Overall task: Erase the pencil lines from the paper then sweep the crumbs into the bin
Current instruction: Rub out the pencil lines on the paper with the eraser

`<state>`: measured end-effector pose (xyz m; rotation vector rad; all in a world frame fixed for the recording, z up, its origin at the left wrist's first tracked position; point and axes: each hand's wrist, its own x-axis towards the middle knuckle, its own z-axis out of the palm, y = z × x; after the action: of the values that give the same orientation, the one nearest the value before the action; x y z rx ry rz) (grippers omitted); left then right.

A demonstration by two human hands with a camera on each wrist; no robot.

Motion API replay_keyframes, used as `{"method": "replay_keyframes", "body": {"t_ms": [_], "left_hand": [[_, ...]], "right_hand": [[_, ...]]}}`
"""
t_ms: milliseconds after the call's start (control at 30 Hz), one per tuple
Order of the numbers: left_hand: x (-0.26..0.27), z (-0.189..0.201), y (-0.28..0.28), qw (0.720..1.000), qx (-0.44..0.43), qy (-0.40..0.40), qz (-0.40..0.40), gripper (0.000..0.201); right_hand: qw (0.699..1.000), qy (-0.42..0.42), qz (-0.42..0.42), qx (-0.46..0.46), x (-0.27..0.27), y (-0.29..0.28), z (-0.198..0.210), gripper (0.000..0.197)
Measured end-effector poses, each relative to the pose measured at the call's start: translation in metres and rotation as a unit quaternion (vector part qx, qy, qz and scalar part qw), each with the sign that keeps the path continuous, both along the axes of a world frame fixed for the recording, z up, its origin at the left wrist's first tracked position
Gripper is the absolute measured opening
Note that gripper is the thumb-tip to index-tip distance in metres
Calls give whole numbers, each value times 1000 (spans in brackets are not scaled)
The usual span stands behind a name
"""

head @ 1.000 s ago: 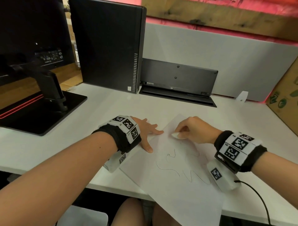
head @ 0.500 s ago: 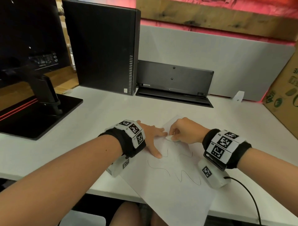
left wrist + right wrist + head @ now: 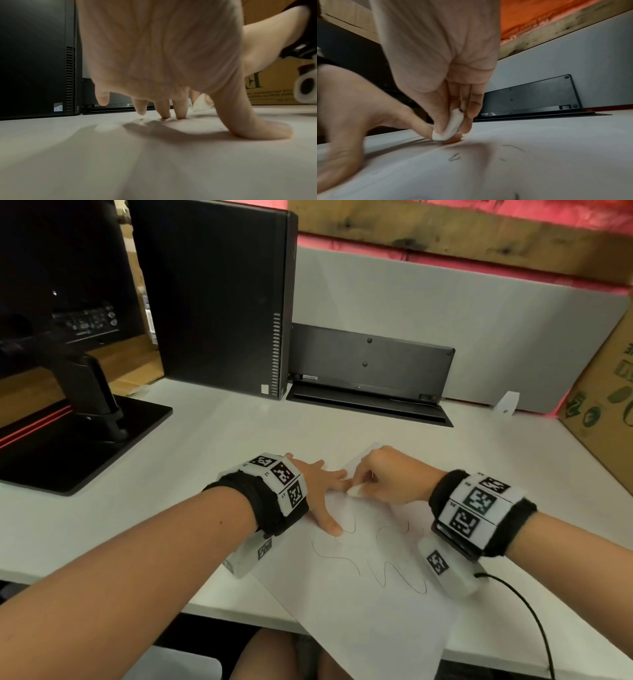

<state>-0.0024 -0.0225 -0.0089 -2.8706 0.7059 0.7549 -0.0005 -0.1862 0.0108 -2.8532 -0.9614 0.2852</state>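
Paper [image 3: 359, 594] lies skewed on desk [image 3: 205, 446], near edge overhanging. L hand [image 3: 318, 491] flat on its left part, fingers straight & spread. R hand [image 3: 390, 477] pinches white eraser [image 3: 356, 492] w/ thumb + fingertips, tip on sheet's far corner; pencil lines [image 3: 383, 570] nearer.

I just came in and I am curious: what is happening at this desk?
A person is erasing pencil lines from a paper. The left hand presses the sheet flat on the desk, while the right hand pinches a white eraser against the paper's far part. Several wavy lines remain.
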Motion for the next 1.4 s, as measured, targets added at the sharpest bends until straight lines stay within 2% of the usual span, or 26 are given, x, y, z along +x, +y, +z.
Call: {"method": "replay_keyframes", "body": {"t_ms": [133, 267, 333, 400, 467, 500, 633, 800, 900, 1067, 1167, 1400], "left_hand": [[0, 0, -1, 1000, 7, -2, 1, 95], [4, -3, 0, 1000, 15, -5, -1, 97], [5, -5, 0, 1000, 21, -8, -3, 99], [5, -6, 0, 1000, 20, -10, -3, 99], [4, -5, 0, 1000, 11, -10, -2, 98], [4, -5, 0, 1000, 6, -9, 0, 97], [2, -4, -1, 1000, 1, -6, 2, 97], [0, -1, -2, 1000, 8, -3, 8, 95], [-1, 0, -2, 1000, 18, -4, 5, 97], [-1, 0, 0, 1000, 3, -2, 5, 96], [-2, 2, -1, 1000, 1, 2, 5, 94], [1, -2, -1, 1000, 12, 1, 13, 97]], "right_hand": [[1000, 10, 0, -13, 4, 5, -7, 19], [999, 28, 33, 1, -19, 1, -10, 42], [998, 27, 56, 1, -28, -1, -10, 45], [997, 35, 62, -5, -27, -1, -9, 37], [999, 35, 38, 2, -15, 1, -5, 19], [999, 24, 22, 3, -8, 3, -3, 16], [1000, 2, -3, -25, 8, 8, -6, 17], [999, 31, 14, -7, -17, 0, -11, 27], [999, 38, 34, -15, -30, -7, -14, 15], [999, 27, 14, 16, -11, -5, -3, 19], [1000, 12, 4, -1, 2, -1, -5, 19], [998, 44, 40, -7, -19, -5, -11, 13]]}}
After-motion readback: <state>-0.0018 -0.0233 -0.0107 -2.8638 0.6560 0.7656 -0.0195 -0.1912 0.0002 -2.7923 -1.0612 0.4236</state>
